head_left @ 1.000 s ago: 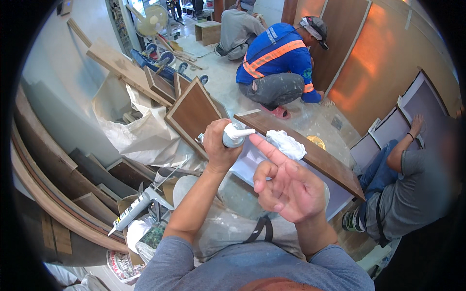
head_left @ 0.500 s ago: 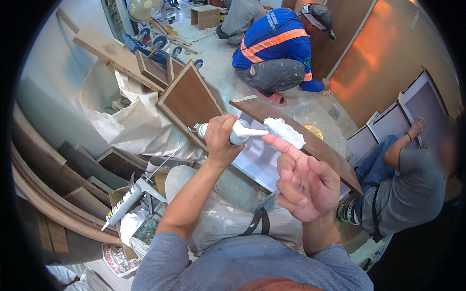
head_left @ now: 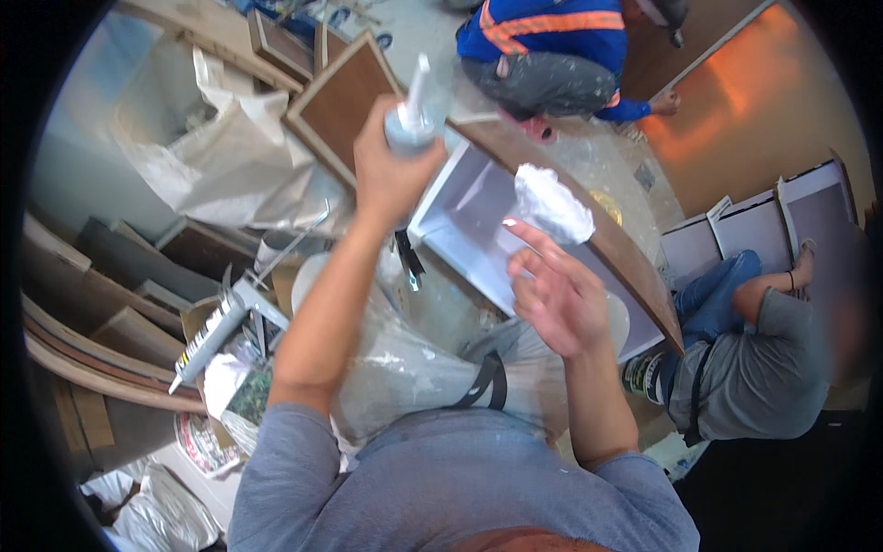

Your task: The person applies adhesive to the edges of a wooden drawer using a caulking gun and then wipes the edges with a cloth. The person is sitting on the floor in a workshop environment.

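My left hand (head_left: 391, 175) is raised and grips a grey sealant tube (head_left: 411, 118), its white nozzle pointing up and away from me. My right hand (head_left: 552, 293) is open, palm toward me, fingers spread, with a white smear on the tip of the index finger. Just beyond that fingertip a wad of white cloth or paper (head_left: 550, 204) lies on a brown wooden board (head_left: 635, 267). A white panel (head_left: 478, 221) leans under the board, between my two hands.
A caulking gun (head_left: 221, 327) lies at my left among wood offcuts and clutter. White plastic sheeting (head_left: 221, 156) covers things at upper left. One person in a blue and orange vest (head_left: 543, 41) crouches ahead; another in grey (head_left: 754, 359) sits at my right beside white panels (head_left: 763, 225).
My left hand has lifted the tube higher and turned its nozzle upward. My right hand has moved a little lower and closer, staying open. The view has tipped down.
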Tool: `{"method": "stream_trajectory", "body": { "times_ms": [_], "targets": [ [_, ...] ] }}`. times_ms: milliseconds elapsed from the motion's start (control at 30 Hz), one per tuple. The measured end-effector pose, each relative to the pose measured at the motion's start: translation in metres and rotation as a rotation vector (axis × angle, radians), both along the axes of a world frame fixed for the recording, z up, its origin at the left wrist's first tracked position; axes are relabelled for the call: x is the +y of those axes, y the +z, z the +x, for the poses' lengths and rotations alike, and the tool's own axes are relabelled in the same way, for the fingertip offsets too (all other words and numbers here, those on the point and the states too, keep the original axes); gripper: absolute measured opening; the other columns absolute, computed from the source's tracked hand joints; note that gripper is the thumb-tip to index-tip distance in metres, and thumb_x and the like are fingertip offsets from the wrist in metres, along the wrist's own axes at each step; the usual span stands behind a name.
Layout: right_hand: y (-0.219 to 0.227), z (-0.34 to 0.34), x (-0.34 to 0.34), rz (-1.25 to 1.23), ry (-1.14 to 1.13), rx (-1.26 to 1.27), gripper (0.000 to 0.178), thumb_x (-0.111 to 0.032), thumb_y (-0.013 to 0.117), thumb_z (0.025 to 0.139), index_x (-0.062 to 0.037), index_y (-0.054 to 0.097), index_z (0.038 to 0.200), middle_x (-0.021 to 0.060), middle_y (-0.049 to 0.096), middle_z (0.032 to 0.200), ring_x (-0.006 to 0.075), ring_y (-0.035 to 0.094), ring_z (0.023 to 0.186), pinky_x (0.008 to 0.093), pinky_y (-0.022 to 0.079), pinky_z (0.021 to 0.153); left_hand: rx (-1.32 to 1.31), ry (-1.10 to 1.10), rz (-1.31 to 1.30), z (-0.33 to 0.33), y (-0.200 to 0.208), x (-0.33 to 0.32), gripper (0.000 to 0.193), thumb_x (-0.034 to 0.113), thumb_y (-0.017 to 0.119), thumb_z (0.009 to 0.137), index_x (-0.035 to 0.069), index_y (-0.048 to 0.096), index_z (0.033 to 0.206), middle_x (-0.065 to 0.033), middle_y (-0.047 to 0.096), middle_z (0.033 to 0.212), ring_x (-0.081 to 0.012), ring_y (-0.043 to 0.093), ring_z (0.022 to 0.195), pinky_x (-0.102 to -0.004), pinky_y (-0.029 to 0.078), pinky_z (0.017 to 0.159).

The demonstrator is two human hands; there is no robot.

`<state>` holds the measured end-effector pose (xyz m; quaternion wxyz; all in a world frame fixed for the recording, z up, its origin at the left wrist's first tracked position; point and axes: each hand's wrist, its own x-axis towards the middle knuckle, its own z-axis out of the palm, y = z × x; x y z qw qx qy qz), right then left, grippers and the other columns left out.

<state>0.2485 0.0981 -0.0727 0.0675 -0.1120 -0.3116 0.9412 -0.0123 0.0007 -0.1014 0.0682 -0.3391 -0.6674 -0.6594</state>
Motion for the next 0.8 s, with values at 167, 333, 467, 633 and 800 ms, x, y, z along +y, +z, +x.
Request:
{"method": "stream_trajectory", "body": {
  "times_ms": [167, 333, 467, 633, 800],
  "targets": [
    [-0.157, -0.058, 0.021, -0.225, -0.186, -0.213, 0.043, -0.014, 0.06, 0.097, -0.0089, 0.054, 0.139, 0.0046, 0.066, 0.109, 0.0143, 0.053, 0.074, 0.0291, 0.046, 0.065, -0.274, -0.122, -0.12, -0.053, -0.012, 0.002, 0.039, 0.015, 0.081, 0.071, 0.002, 0.064, 0.104, -0.0064, 0.071, 0.088, -0.0165, 0.067, 0.08, -0.0329, 0.054, 0.076],
    [-0.277, -0.114, 0.053, -0.309, -0.305, -0.376, 0.029, -0.011, 0.055, 0.098, -0.011, 0.058, 0.126, 0.0023, 0.061, 0.097, 0.0144, 0.049, 0.07, 0.0291, 0.042, 0.063, -0.261, -0.108, -0.111, -0.054, -0.02, -0.002, 0.036, 0.011, 0.082, 0.072, 0.003, 0.065, 0.103, -0.0038, 0.07, 0.088, -0.0139, 0.066, 0.08, -0.0307, 0.053, 0.074],
    [-0.349, -0.154, 0.081, -0.418, -0.36, -0.407, 0.021, -0.01, 0.048, 0.099, -0.0113, 0.061, 0.115, 0.0027, 0.057, 0.09, 0.0154, 0.044, 0.066, 0.0297, 0.039, 0.061, -0.259, -0.035, -0.043, -0.057, -0.013, -0.005, 0.037, 0.01, 0.083, 0.071, 0.003, 0.066, 0.102, -0.0031, 0.07, 0.088, -0.0137, 0.066, 0.08, -0.0301, 0.053, 0.074],
    [-0.423, -0.188, 0.103, -0.589, -0.366, -0.442, 0.019, -0.013, 0.048, 0.098, -0.0113, 0.063, 0.11, 0.0032, 0.057, 0.086, 0.0158, 0.044, 0.065, 0.0295, 0.038, 0.06, -0.418, 0.044, -0.049, -0.052, -0.005, -0.01, 0.045, 0.004, 0.084, 0.076, 0.002, 0.065, 0.116, -0.0048, 0.07, 0.097, -0.014, 0.066, 0.089, -0.0298, 0.052, 0.083],
    [-0.465, -0.205, 0.119, -0.62, -0.304, -0.442, 0.023, -0.015, 0.042, 0.098, -0.0052, 0.062, 0.101, 0.0021, 0.056, 0.079, 0.0147, 0.044, 0.06, 0.0305, 0.038, 0.058, -0.428, 0.031, -0.054, -0.043, 0.0, -0.008, 0.043, 0.002, 0.082, 0.077, 0.001, 0.063, 0.116, -0.0053, 0.068, 0.097, -0.0135, 0.066, 0.089, -0.0286, 0.052, 0.081]
  ]
}}
